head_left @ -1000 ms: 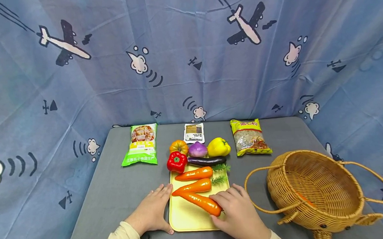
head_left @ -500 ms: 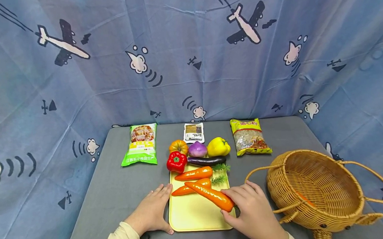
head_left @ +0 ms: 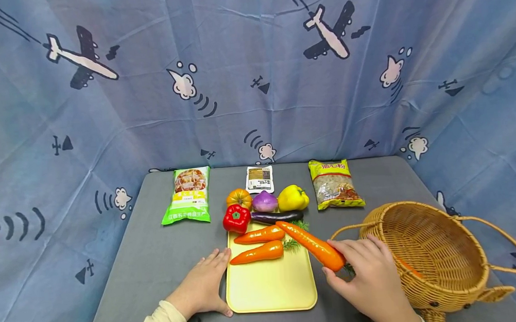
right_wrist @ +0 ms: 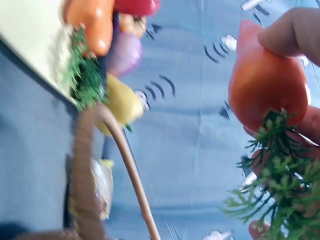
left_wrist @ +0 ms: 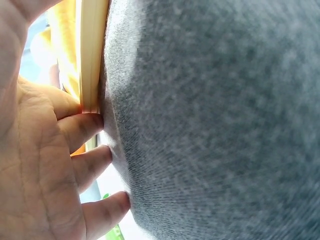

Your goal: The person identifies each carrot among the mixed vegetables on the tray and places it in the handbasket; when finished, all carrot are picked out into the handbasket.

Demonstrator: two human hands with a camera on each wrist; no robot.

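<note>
An orange carrot [head_left: 312, 245] is gripped at its thick end between the thumb and fingers of my right hand [head_left: 371, 274], off the tray's right side. Its narrow tip points up and left, overlapping another carrot's leaves in the head view. Green leaves [right_wrist: 280, 175] hang from the held carrot in the right wrist view. My left hand [head_left: 203, 283] lies with fingers spread along the left edge of a yellow tray [head_left: 271, 291]; the left wrist view shows its fingertips at the tray's side wall [left_wrist: 92, 55]. Two more carrots, an upper carrot [head_left: 259, 235] and a lower carrot [head_left: 257, 253], lie on the tray.
Behind the tray sit a red pepper [head_left: 236, 218], an eggplant [head_left: 277, 217], a yellow pepper [head_left: 292, 198], a purple onion-shaped vegetable [head_left: 265, 201] and an orange pumpkin [head_left: 239, 199]. Food packs line the back, including a green bag [head_left: 187, 196]. A wicker basket [head_left: 440, 287] stands right, its handle beside my right hand.
My right hand has lifted the carrot off the tray and carried it right, toward the basket. The left hand stays at the tray's left edge.
</note>
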